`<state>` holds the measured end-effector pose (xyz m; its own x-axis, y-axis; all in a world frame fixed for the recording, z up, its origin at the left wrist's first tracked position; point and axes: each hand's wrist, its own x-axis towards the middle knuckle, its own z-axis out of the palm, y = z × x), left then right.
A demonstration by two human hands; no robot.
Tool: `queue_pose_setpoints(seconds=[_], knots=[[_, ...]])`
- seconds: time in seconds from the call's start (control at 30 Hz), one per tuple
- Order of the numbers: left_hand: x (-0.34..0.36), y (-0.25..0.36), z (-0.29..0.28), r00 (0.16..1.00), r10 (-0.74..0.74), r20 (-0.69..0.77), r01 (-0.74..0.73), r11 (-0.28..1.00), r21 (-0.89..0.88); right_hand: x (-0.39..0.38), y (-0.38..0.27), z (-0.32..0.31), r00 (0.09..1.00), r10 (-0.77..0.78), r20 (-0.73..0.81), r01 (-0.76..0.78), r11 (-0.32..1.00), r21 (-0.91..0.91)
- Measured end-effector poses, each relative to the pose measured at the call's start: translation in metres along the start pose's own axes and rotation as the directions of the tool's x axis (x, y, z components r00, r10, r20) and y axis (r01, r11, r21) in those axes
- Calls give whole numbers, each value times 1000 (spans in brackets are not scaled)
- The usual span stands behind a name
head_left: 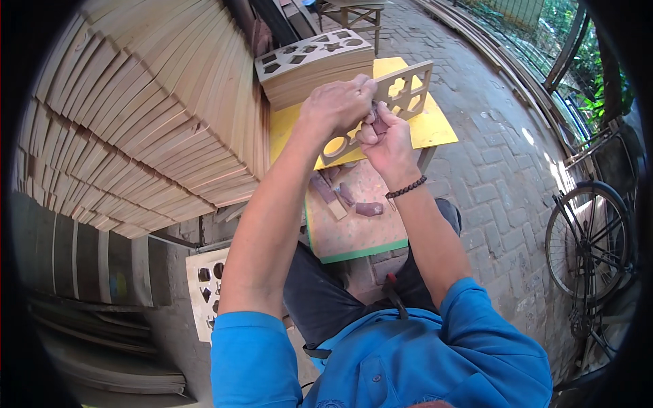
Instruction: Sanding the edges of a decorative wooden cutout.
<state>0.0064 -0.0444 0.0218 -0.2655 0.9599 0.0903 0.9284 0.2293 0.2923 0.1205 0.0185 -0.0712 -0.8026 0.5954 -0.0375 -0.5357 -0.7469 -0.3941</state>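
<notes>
A pale wooden board with shaped cut-outs (403, 73) stands tilted on edge over a yellow panel (435, 130). My left hand (340, 105) is closed over the board's upper edge near its middle; the fingertips are partly hidden. Just below, my right hand (391, 143) pinches a piece of reddish-brown sandpaper (379, 125) against the board, around one of its openings. Both hands nearly touch. Nearer to me, several worn sandpaper pieces (369, 209) and a small wood strip (337, 209) lie on a pinkish, green-edged sheet (354, 241).
A stack of similar cut-out boards (316, 81) stands at the far left of the yellow panel. Tall piles of wooden slats (136, 122) fill the left side. Another cut-out board (203, 299) is low by my left arm. A bicycle (588, 241) stands right on the brick paving (490, 197).
</notes>
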Motion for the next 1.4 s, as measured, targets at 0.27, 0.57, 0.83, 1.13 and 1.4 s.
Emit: queue_pose_setpoints(seconds=[0.27,0.57,0.83,1.13,1.4], knots=[[9,5,2,987,-137,87,147,981,-126,12,20,3,978,-187,89,197,708,-678],[9,-4,3,990,-139,23,139,990,-24,3,-14,-34,707,42,706,442,-805,-395],[6,-9,3,984,-178,16,178,983,-49,24,-45,-25,621,133,772,346,-931,-118],[13,-11,8,987,-157,-17,157,987,-32,15,-20,-28,763,162,625,457,-819,-346],[10,-5,4,986,-167,-3,166,985,-49,13,-11,-42,688,12,725,473,-766,-436]])
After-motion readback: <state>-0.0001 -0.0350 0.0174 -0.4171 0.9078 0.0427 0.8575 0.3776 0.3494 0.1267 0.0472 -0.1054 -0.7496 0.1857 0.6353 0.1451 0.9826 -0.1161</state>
